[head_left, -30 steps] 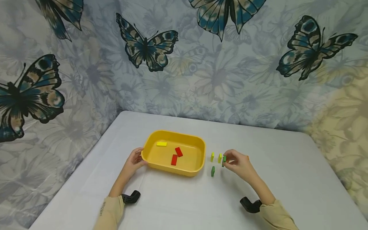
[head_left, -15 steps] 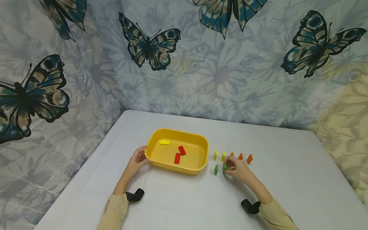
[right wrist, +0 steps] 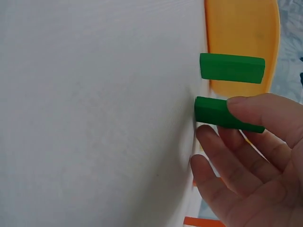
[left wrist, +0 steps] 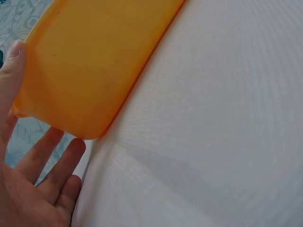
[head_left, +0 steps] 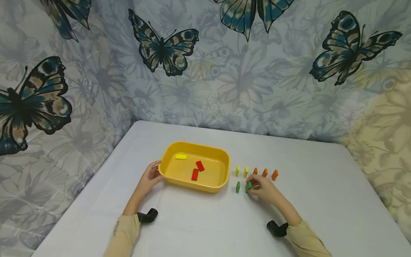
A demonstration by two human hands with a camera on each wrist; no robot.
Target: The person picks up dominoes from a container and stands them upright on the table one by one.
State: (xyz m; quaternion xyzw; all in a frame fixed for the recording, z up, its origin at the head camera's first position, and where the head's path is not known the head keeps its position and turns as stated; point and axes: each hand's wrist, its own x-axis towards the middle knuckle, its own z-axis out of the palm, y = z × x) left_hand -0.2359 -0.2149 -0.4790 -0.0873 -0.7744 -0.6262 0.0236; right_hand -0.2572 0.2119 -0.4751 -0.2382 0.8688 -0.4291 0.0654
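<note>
My right hand [head_left: 261, 186] pinches a green domino [right wrist: 212, 111] between thumb and fingers, its lower end at the table. Another green domino [right wrist: 232, 68] stands upright beside it, nearer the tray. Behind them stand two yellow dominoes [head_left: 245, 172] and three orange dominoes [head_left: 264, 172], one orange partly covered by the hand. My left hand [head_left: 151, 176] holds the left end of a yellow plastic tray [left wrist: 94, 61], thumb on one side and fingertips against its wall. Inside the tray lie one yellow domino [head_left: 181, 157] and two red dominoes [head_left: 194, 174].
A white cloth covers the table [head_left: 199, 221]. Behind it hangs a butterfly-patterned fabric backdrop [head_left: 205, 89]. A black wrist device is strapped near each sleeve.
My right hand has brought the green domino down toward the front, level with the other green one, and the orange dominoes have come into view. My left hand stays at the tray.
</note>
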